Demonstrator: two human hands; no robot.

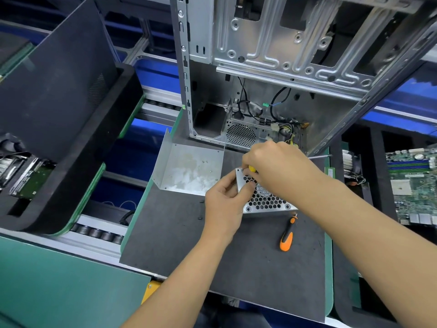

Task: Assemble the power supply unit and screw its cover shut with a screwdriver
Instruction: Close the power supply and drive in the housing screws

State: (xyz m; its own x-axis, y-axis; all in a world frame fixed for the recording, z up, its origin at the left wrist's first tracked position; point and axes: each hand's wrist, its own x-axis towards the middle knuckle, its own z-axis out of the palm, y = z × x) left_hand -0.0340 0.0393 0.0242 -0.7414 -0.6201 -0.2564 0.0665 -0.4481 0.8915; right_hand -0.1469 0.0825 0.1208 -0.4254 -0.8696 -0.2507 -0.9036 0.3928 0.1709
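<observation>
Left hand (224,197) pinches the honeycomb-grilled power supply cover (262,197) tilted on the desk mat (236,256), steadying it; right hand (279,166) grips a yellow-handled screwdriver (252,168) at its corner.

Two bare forearms; left hand (225,197) and right hand (276,165) ungloved, no sleeves, seemingly no rings or watch.
</observation>
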